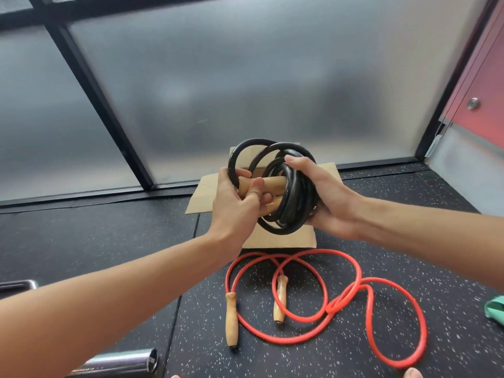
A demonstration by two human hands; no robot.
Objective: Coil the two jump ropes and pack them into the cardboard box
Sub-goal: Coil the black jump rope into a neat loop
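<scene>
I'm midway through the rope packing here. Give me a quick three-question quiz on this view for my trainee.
1. True or false: the red jump rope already lies coiled inside the cardboard box.
2. What does the left hand grip? A) the black jump rope by its wooden handles; B) a box flap; C) nothing.
3. How many end grips of the red jump rope lie on the floor?

Key: 1 false; 2 A; 3 two.
</scene>
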